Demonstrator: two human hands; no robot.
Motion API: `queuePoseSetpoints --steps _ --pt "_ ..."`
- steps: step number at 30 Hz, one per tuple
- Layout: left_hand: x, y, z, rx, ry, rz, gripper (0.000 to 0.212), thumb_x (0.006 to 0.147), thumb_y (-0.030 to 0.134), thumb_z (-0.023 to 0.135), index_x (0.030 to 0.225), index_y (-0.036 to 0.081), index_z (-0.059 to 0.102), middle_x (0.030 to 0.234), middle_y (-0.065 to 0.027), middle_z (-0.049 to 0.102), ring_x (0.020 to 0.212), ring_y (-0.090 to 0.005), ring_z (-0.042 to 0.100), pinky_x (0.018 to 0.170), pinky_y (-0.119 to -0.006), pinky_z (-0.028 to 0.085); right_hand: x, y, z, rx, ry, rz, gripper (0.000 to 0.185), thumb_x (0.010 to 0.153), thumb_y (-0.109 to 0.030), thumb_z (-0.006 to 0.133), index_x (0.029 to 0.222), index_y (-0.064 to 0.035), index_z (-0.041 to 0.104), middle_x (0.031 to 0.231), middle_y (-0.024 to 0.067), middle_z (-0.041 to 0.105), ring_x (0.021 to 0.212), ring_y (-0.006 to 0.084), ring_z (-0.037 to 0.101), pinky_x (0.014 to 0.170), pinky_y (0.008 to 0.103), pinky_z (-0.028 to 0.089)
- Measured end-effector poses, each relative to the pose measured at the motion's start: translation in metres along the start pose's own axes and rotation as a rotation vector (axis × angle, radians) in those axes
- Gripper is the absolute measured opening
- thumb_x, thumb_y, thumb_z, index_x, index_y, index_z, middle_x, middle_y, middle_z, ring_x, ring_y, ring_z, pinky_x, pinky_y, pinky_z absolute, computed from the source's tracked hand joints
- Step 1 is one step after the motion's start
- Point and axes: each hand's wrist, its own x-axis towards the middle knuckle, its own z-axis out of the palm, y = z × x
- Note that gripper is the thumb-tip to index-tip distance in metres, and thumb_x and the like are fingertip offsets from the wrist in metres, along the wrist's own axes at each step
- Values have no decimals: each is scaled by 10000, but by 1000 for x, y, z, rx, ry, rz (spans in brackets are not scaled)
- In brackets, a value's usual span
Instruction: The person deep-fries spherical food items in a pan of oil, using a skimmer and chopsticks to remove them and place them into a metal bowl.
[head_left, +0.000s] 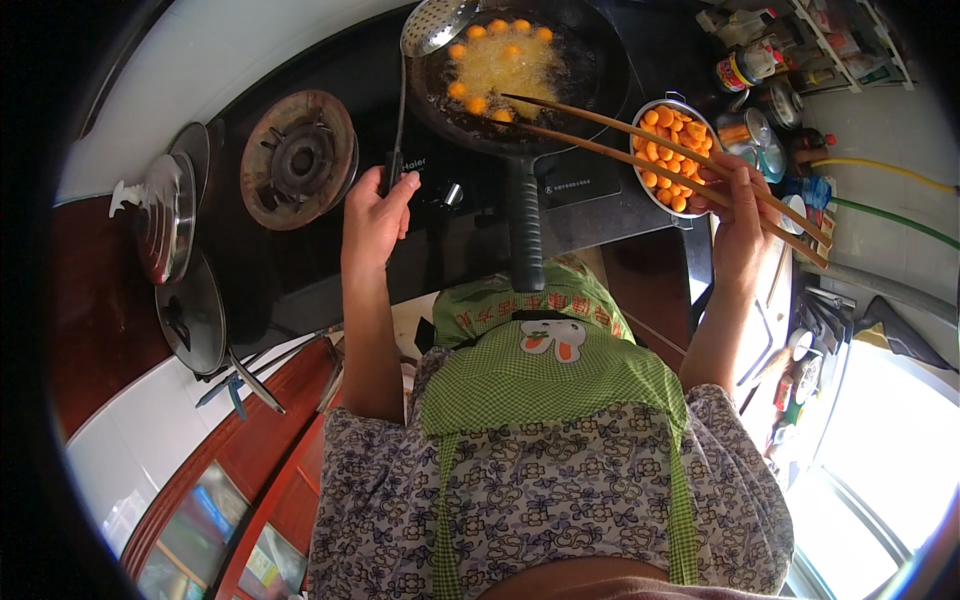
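My left hand (377, 217) is closed on the black handle of a perforated metal skimmer (440, 26), whose bowl hangs over the left rim of a dark wok (600, 82). Several orange balls (497, 27) lie in bubbling oil (506, 67) in the wok. My right hand (739, 202) holds a pair of long wooden chopsticks (637, 135); their tips reach over the near part of the oil, close to the balls. Beneath the chopsticks, left of my right hand, a metal bowl (637, 169) is full of orange pieces (665, 154).
The wok's black handle (526, 232) points towards my green apron (540, 375). At left are a bare gas burner (300, 159) and several pan lids (191, 315). Bottles (742, 67) and jars (744, 129) stand behind the bowl, near a wall rack (855, 45).
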Motion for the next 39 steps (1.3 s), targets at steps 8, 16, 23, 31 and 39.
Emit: queuePoseSetpoints --steps 8,16,23,31,39 --pt "-2 1 0 15 -2 -3 215 808 200 609 767 9 520 518 21 438 389 -37 375 360 -183 279 0 3 6 2 6 -7 298 899 -213 471 999 49 572 809 151 624 613 156 614 547 226 506" --pt "0 -2 0 -1 -16 -19 212 806 196 609 766 8 521 522 19 447 392 -39 382 360 -185 281 23 17 24 9 222 -68 302 899 -225 471 995 44 570 863 154 622 673 169 628 617 243 528" --pt "-2 0 -1 51 -31 -26 234 814 191 585 791 -38 544 562 -7 481 394 -46 373 362 -195 264 34 36 46 47 143 -56 287 893 -217 489 990 39 573 826 150 613 649 168 625 581 252 536" --pt "-3 -4 -5 46 -4 -36 247 815 204 587 798 -38 541 580 -13 494 398 -45 375 359 -196 263 34 39 45 23 164 -23 292 891 -225 495 983 41 574 819 149 609 643 168 622 578 260 536" --pt "0 -3 1 21 -16 -26 226 805 199 610 758 3 507 499 17 425 379 -43 370 354 -187 269 39 44 38 9 161 -53 282 886 -223 503 954 38 585 814 149 620 648 173 626 576 264 533"
